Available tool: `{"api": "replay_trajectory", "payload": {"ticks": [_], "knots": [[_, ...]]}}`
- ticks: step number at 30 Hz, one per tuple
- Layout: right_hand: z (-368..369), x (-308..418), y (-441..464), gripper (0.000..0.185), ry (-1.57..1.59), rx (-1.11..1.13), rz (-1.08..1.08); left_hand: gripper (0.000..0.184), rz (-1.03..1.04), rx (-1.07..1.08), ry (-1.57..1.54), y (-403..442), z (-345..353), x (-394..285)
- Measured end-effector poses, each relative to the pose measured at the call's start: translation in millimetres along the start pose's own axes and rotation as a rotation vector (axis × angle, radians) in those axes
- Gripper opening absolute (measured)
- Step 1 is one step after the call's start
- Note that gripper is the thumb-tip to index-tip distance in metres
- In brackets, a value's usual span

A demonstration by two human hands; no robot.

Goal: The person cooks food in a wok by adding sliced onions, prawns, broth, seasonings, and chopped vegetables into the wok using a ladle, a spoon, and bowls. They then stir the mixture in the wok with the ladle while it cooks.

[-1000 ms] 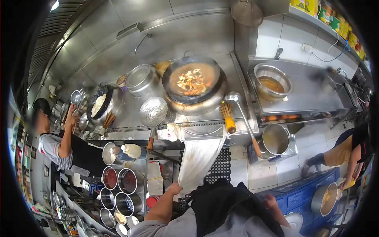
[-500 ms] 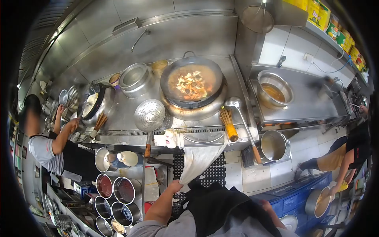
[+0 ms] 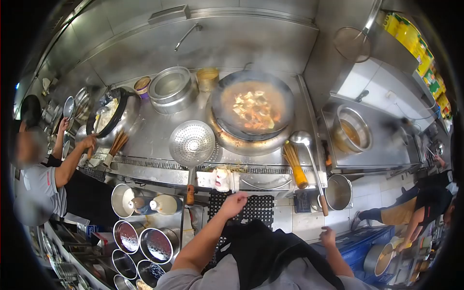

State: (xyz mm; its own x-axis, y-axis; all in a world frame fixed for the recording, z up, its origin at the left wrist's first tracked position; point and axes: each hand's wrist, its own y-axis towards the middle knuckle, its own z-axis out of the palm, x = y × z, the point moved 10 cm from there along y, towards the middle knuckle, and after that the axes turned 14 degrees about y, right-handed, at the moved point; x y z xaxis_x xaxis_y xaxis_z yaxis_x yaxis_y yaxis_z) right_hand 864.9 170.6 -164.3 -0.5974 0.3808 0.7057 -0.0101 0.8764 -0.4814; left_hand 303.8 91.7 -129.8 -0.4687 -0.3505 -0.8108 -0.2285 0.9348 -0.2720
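My left hand (image 3: 234, 205) is in front of the stove's front edge, just below a bunched white cloth (image 3: 223, 179). Its fingers are curled, and the palm side is hidden. Low on the right, away from the stove, my right hand (image 3: 327, 237) has its fingers loosely apart and nothing visible in it. A steaming wok (image 3: 228, 104) holds reddish broth with pale and orange pieces. Left of it lies a perforated skimmer (image 3: 192, 143), its wooden handle over the edge. On the right are a yellow-bound bamboo brush (image 3: 296, 165) and a long-handled ladle (image 3: 314, 166).
Several sauce pots (image 3: 158, 243) and bottles (image 3: 166, 205) stand at lower left. A co-worker (image 3: 72, 176) works at another wok (image 3: 113, 121) on the left. Another person (image 3: 418, 205) leans over a pot (image 3: 378, 259) at right. A metal pot (image 3: 338, 192) stands right of the ladle.
The long white cloth that hung from the rail into my left hand no longer shows there. My left hand has moved up toward the stove edge. My right hand has come further into view.
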Motion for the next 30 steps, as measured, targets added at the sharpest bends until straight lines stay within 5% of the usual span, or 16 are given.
{"api": "replay_trajectory", "payload": {"ticks": [2, 3, 4, 6, 10, 14, 18, 19, 20, 23, 24, 25, 27, 28, 30], "knots": [[-23, -22, 61, 0.032, -0.18, -0.219, -0.339, 0.027, 0.233, -0.219, 0.079, 29, -56, -58], [-30, 34, 41, 0.03, -0.274, -0.388, -0.518, 0.027, 0.303, -0.288, 0.109, 48, -77, -74], [-38, 39, 57, 0.035, -0.247, -0.456, -0.366, 0.027, 0.374, -0.354, 0.139, 67, -98, -92], [-34, 115, 37, 0.033, -0.191, -0.454, -0.34, 0.027, 0.372, -0.459, 0.229, 85, -148, -145], [-26, 141, 62, 0.044, -0.256, -0.471, -0.358, 0.031, 0.338, -0.611, 0.199, 108, -199, -176], [-16, 149, 69, 0.06, -0.307, -0.492, -0.254, 0.053, 0.06, -0.927, 0.352, 91, -237, -70], [9, 109, 108, 0.064, -0.405, -0.2, -0.097, 0.085, -0.717, -0.464, 0.567, 16, -209, 140], [17, 98, 114, 0.065, -0.447, -0.086, -0.081, 0.078, -0.903, -0.491, 0.44, -20, -196, 167], [31, 75, 138, 0.067, -0.337, -0.004, -0.322, 0.068, -0.792, -0.483, 0.276, -38, -178, 191], [37, 42, 177, 0.061, -0.354, -0.003, -0.409, 0.042, -0.668, -0.319, -0.443, -38, -148, 185], [35, 41, 178, 0.05, -0.117, 0.12, -0.17, 0.034, -0.657, -0.228, -0.718, -42, -133, 168], [32, 56, 164, 0.039, 0.097, 0.18, 0.086, 0.029, -0.637, -0.219, -0.808, -42, -130, 147], [22, 56, 192, 0.025, -0.023, 0.13, -0.298, 0.019, -0.579, -0.204, -0.995, -28, -130, 94], [5, 133, 137, 0.016, 0.174, 0.142, -0.043, 0.014, -0.533, -0.217, -1.035, -24, -138, 69], [-1, 150, 122, 0.018, 0.277, 0.128, -0.054, 0.015, -0.456, -0.315, -0.96, -24, -151, 45]]}}
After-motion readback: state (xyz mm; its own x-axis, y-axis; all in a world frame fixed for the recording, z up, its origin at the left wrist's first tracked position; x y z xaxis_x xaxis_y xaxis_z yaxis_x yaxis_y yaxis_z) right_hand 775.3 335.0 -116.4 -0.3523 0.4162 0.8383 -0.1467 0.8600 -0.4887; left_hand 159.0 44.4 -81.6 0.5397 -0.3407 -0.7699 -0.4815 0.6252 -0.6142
